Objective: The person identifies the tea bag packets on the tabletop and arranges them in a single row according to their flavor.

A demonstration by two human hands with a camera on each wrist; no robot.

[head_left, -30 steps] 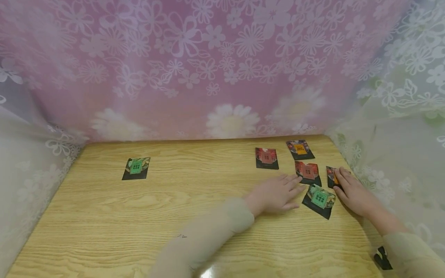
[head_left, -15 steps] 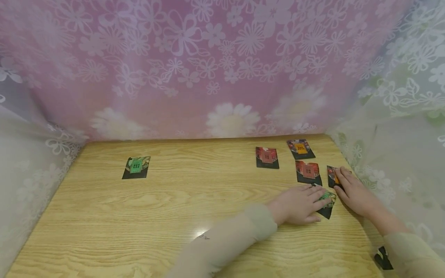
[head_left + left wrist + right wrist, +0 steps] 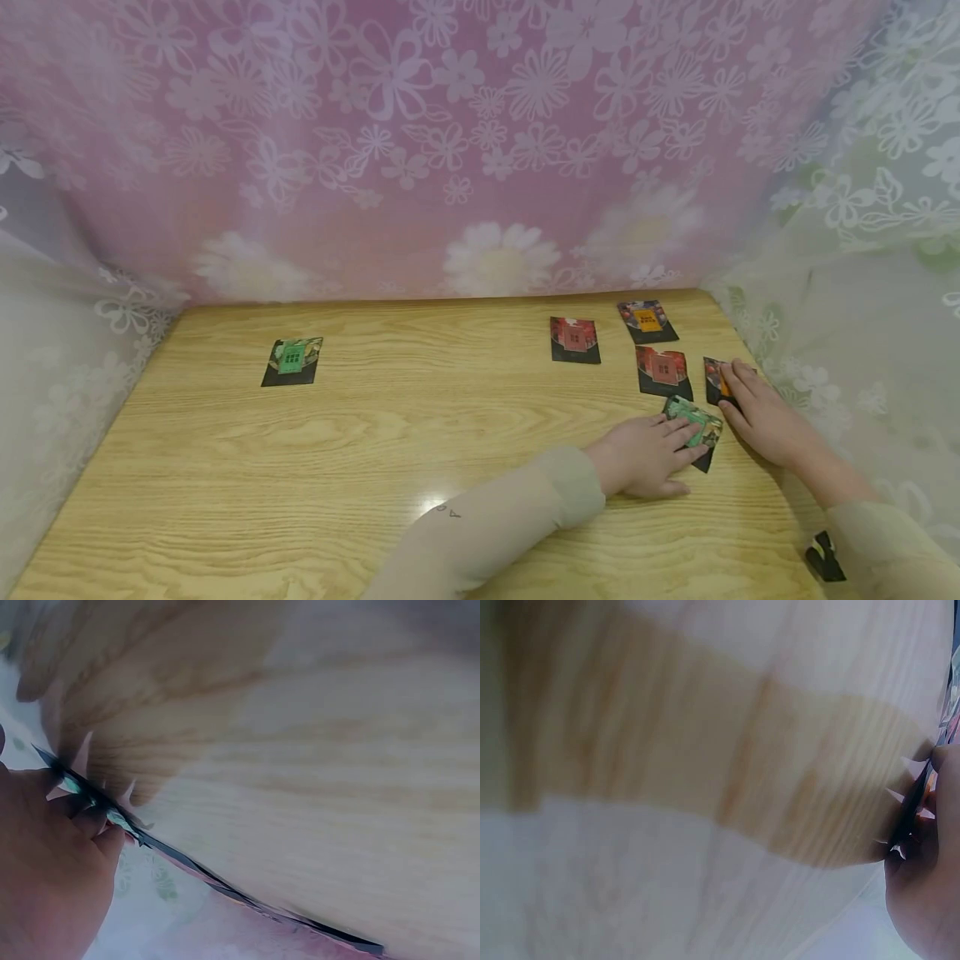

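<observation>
In the head view the left hand [image 3: 651, 457] lies with spread, straight fingers on a green and black packet [image 3: 705, 423], whose upper and right parts show. The right hand [image 3: 768, 423] rests flat, its fingers over an orange, red and black packet [image 3: 712, 383] at the table's right edge. A red packet [image 3: 664, 372] lies just behind the green one. The left wrist view shows the left hand [image 3: 56, 862] against the thin dark edge of a packet. At the right border of the right wrist view is the right hand [image 3: 934, 862], touching a dark packet [image 3: 909, 817].
Another red packet [image 3: 575, 340] and an orange-labelled packet [image 3: 648, 322] lie near the back of the wooden table [image 3: 337, 467]. A second green packet [image 3: 292, 361] is at the back left. A black item [image 3: 825, 557] sits beside the right sleeve. Floral curtains [image 3: 480, 150] surround the table.
The left hand has moved right from beside the green packet onto it, then drawn back slightly toward the front. The right hand has stayed in place on its packet.
</observation>
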